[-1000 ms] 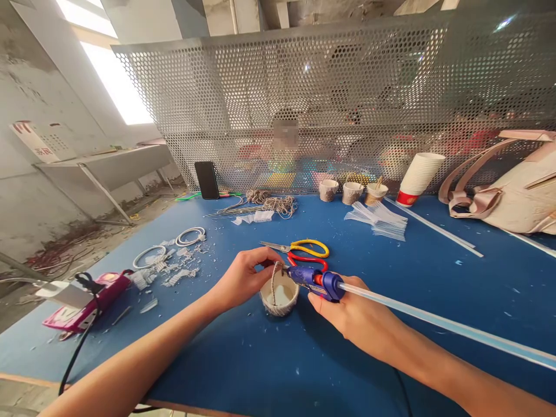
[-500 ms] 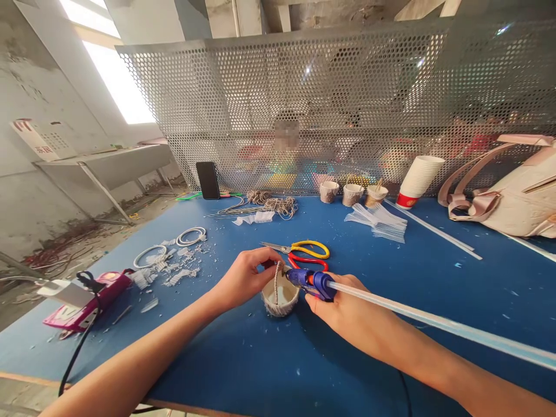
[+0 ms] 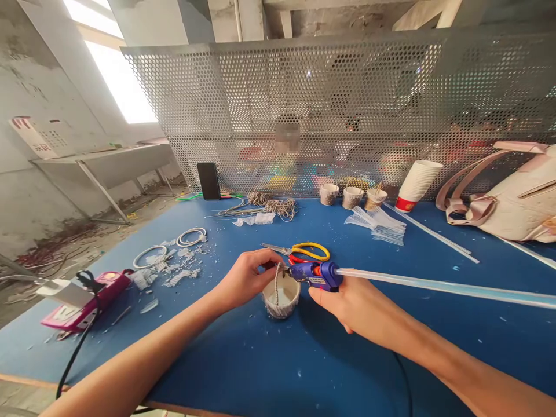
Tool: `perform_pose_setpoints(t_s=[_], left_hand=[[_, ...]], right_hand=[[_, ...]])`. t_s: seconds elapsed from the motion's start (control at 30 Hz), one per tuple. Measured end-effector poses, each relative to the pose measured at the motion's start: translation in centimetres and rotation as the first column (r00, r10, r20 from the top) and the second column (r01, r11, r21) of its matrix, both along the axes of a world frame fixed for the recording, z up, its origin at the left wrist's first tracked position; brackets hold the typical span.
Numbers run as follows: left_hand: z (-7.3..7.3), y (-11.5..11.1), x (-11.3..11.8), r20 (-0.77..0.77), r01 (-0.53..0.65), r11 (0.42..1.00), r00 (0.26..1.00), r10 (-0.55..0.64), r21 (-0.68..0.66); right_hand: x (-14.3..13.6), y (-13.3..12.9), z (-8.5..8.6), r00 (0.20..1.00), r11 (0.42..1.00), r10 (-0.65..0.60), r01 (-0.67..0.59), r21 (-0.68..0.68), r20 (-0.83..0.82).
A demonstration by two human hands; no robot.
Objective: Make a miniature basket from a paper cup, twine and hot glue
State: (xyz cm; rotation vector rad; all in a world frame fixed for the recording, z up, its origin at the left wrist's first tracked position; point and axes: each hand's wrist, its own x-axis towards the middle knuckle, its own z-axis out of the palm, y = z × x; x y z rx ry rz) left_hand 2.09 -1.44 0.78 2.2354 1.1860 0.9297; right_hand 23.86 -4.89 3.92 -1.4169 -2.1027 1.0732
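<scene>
A small paper cup (image 3: 282, 309) wrapped in pale cord stands on the blue table in front of me. My left hand (image 3: 252, 275) is closed at its rim, pinching a twisted cord (image 3: 277, 286) whose length hangs down inside the cup. In my right hand (image 3: 343, 298) is a blue glue gun (image 3: 317, 274), its nozzle at the cup's far rim beside my left fingertips. A long clear glue stick (image 3: 417, 285) juts from the back of the gun. Just behind the cup lie scissors (image 3: 310, 251) with yellow and red handles, partly covered by the gun.
Three small cord-handled cups (image 3: 353, 198) and a stack of paper cups (image 3: 419, 184) stand along the perforated metal screen (image 3: 243, 104). A pink power strip (image 3: 102, 295), white rings (image 3: 150, 256), cord bundles (image 3: 280, 206), plastic strips (image 3: 377, 225), a phone (image 3: 209, 180) and a bag (image 3: 525, 194) surround the work.
The glue gun has tilted, its rear end and the glue stick swinging upward, and my right hand has turned with it. My left hand and the cup stay almost where they were.
</scene>
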Motion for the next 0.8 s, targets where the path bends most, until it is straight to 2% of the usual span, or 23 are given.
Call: perform_pose_setpoints(t_s=[0.13, 0.2, 0.53, 0.8], left_hand=[[-0.1, 0.0, -0.1, -0.001, -0.006, 1.0, 1.0, 0.006, 0.004], [-0.1, 0.1, -0.1, 0.006, -0.009, 1.0, 1.0, 0.009, 0.018], [0.2, 0.1, -0.1, 0.002, 0.006, 0.998, 1.0, -0.006, 0.069], [0.1, 0.1, -0.2, -0.016, 0.009, 0.998, 1.0, -0.008, 0.067]], right_hand=[[0.1, 0.1, 0.3, 0.998, 0.99, -0.027, 0.019, -0.14, -0.056], [0.2, 0.2, 0.2, 0.996, 0.986, -0.036, 0.021, -0.165, -0.083], [0.5, 0.9, -1.0, 0.993, 0.992, -0.021, 0.006, -0.125, -0.12], [0.3, 0.7, -0.6, 0.991, 0.989, -0.031, 0.011, -0.15, -0.13]])
